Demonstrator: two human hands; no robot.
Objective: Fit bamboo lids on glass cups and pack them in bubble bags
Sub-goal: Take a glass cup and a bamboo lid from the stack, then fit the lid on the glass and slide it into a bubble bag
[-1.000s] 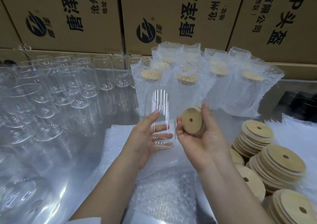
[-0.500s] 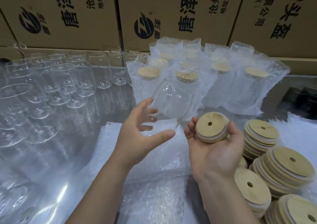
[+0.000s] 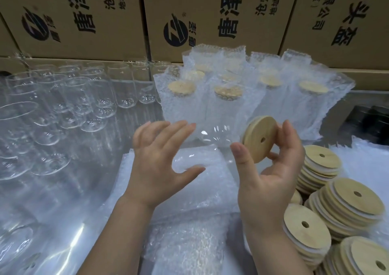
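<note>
Rows of empty glass cups (image 3: 69, 106) stand upright along the tabletop's left edge and reach back to its far edge. Toward the middle, the left hand (image 3: 160, 159) is held above the tabletop with its fingers spread and nearly straight and the thumb stretched out below them. Its fingertips (image 3: 185, 127) lie at the side of a clear glass cup (image 3: 214, 135), which is blurred and lying over; whether they really grip it cannot be told. Under both hands a flat pile of bubble bags (image 3: 189, 222) covers the middle of the near edge. Just right of the cup, the right hand (image 3: 269, 180) pinches a bamboo lid (image 3: 261, 138) between thumb and curled fingers. The lid is tilted on edge, with its holed face toward the camera, close to the cup but not on it. Behind, near the far edge, packed cups (image 3: 229, 98) stand upright in bubble bags, lids on. Stacks of lids (image 3: 347, 201) fill the near right corner. Printed cardboard boxes (image 3: 210, 18) rise beyond the far edge.
</note>
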